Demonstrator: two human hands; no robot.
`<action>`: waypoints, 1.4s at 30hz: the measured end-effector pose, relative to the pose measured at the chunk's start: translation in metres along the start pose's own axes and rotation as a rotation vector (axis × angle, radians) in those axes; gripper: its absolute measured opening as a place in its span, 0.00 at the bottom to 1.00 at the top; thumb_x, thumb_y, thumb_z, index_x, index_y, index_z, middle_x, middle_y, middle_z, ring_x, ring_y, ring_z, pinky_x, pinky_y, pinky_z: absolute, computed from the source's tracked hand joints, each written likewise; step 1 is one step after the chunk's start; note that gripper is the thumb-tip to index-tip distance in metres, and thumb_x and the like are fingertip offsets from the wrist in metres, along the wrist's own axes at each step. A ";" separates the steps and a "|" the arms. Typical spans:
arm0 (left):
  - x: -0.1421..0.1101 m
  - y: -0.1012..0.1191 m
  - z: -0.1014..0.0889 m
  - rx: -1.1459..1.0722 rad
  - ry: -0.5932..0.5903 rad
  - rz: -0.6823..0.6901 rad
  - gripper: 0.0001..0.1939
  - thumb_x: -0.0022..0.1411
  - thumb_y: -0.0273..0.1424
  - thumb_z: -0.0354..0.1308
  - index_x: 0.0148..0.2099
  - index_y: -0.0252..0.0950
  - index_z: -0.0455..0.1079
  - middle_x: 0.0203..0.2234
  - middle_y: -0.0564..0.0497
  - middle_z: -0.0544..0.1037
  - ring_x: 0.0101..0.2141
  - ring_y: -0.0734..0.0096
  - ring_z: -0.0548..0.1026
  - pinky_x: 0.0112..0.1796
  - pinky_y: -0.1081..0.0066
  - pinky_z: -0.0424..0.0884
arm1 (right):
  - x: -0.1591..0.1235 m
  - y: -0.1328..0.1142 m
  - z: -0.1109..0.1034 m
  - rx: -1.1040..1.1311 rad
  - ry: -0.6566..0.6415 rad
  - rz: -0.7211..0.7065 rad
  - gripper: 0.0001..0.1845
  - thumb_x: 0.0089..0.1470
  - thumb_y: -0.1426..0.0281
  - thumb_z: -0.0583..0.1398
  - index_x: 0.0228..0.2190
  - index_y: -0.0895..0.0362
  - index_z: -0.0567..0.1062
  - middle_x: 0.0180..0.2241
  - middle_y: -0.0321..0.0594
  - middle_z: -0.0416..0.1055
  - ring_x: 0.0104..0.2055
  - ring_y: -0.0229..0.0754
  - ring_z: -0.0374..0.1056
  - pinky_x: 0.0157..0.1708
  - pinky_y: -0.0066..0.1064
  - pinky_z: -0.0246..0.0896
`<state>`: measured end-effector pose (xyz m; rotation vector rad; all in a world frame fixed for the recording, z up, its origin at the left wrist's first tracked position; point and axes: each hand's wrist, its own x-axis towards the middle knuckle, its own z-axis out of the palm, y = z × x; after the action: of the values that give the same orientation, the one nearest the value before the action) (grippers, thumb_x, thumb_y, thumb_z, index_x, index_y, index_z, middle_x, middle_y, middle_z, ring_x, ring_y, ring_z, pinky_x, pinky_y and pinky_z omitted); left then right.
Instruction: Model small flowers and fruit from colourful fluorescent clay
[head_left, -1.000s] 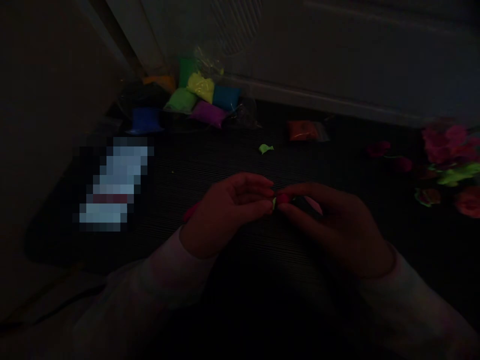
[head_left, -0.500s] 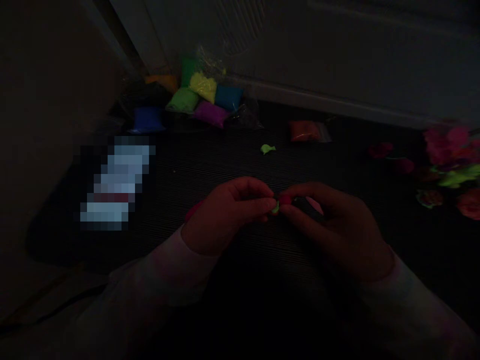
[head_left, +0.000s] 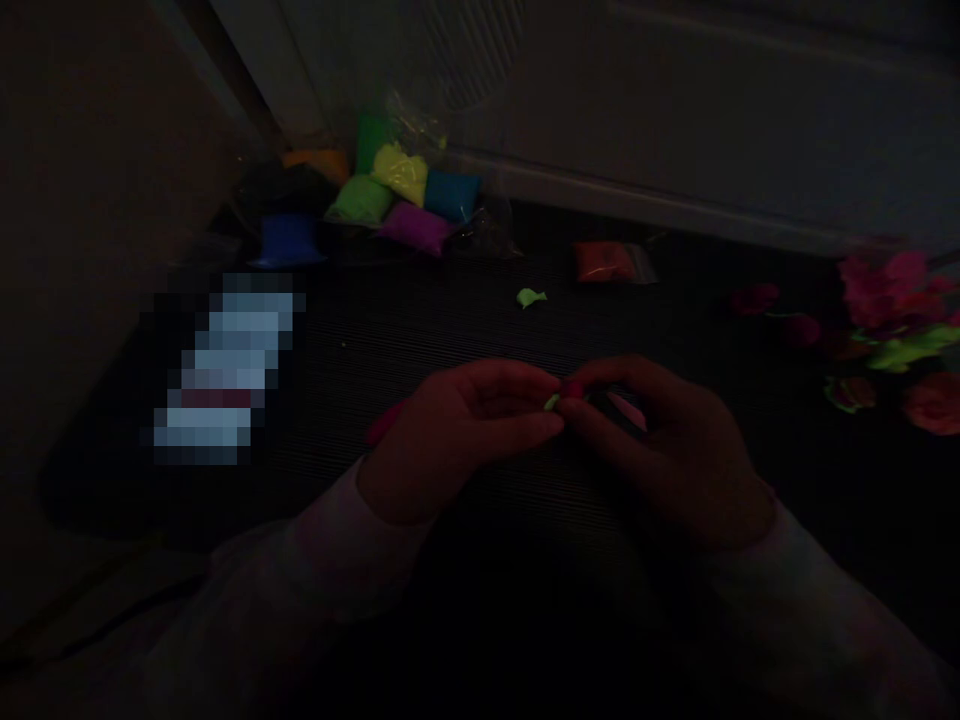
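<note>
In the dim light, my right hand (head_left: pixel 679 455) pinches a small red ball of modelling clay (head_left: pixel 573 390) between thumb and forefinger. A light green bit of clay (head_left: pixel 552 403) sits against its left side. Around this green bit close the thumb and fingertips of my left hand (head_left: pixel 450 435). A pink piece (head_left: pixel 628 411) lies behind my right fingers, partly covered. Another dark pink piece (head_left: pixel 384 425) shows past the left hand's outer edge. Beyond both hands, a loose scrap of green clay (head_left: pixel 530 298) rests on the dark ridged tabletop (head_left: pixel 435 315).
Bags of coloured clay, among them a purple bag (head_left: pixel 417 228) and a blue bag (head_left: pixel 289 240), are piled at the back left. An orange-red bag (head_left: pixel 604 262) lies further right. Clay flowers (head_left: pixel 892 290) stand at the right edge. A blurred-out bright screen (head_left: pixel 225 365) is at left.
My left fingertips pinched the green bit half a second ago and now sit slightly wider around it, closer to the right hand. The red ball stays in my right fingers.
</note>
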<state>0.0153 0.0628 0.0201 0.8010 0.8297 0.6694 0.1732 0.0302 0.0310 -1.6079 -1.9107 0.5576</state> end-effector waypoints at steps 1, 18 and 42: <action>0.000 0.000 0.000 0.015 0.016 0.014 0.09 0.44 0.22 0.61 0.31 0.36 0.71 0.25 0.57 0.76 0.27 0.81 0.72 0.29 0.80 0.66 | 0.000 0.000 0.000 -0.003 0.001 -0.001 0.05 0.47 0.67 0.57 0.29 0.54 0.70 0.28 0.34 0.71 0.30 0.35 0.66 0.29 0.26 0.61; 0.001 0.002 0.001 0.217 0.112 0.058 0.07 0.47 0.24 0.58 0.32 0.33 0.69 0.23 0.56 0.75 0.23 0.82 0.71 0.26 0.81 0.66 | -0.004 0.000 -0.001 -0.084 -0.058 -0.138 0.07 0.48 0.69 0.56 0.33 0.54 0.69 0.31 0.36 0.72 0.33 0.38 0.67 0.32 0.30 0.62; 0.002 -0.001 -0.004 -0.008 0.048 0.015 0.10 0.43 0.21 0.61 0.31 0.37 0.70 0.23 0.58 0.75 0.24 0.82 0.70 0.29 0.79 0.64 | -0.005 -0.003 -0.003 0.077 -0.064 -0.030 0.06 0.47 0.68 0.57 0.31 0.53 0.70 0.30 0.34 0.72 0.32 0.37 0.67 0.32 0.28 0.63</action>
<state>0.0133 0.0651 0.0164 0.7873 0.8649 0.7075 0.1735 0.0250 0.0347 -1.5275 -1.9326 0.6696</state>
